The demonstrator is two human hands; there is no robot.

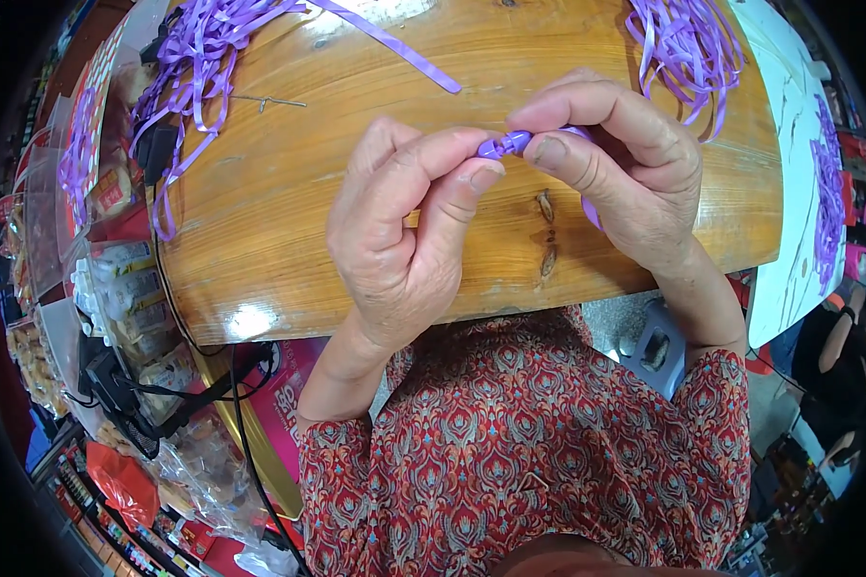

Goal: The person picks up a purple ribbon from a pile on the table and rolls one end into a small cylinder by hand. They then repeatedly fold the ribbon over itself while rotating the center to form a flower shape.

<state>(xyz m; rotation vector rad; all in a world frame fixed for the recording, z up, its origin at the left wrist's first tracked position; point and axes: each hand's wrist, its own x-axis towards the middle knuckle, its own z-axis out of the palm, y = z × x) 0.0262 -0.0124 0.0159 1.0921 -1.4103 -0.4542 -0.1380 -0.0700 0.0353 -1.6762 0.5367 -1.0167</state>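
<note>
Over the wooden table, my left hand (401,226) pinches one small purple plastic clasp half (491,150) between thumb and forefinger. Close beside it, the thumb and forefinger of my right hand (635,159) grip a second purple clasp half (517,142). The two pieces meet end to end or nearly so; I cannot tell whether they are joined. A purple ribbon (592,213) loops out behind my right thumb and passes partly out of sight under the hand. Both hands are closed in pinches, raised above the tabletop.
Purple ribbons lie heaped at the table's far left (202,48) and far right (688,48). One ribbon end (414,60) stretches across the wood (289,192). A thin metal piece (281,101) lies near the left heap. Bagged goods (130,288) crowd the left; a person (827,365) is at right.
</note>
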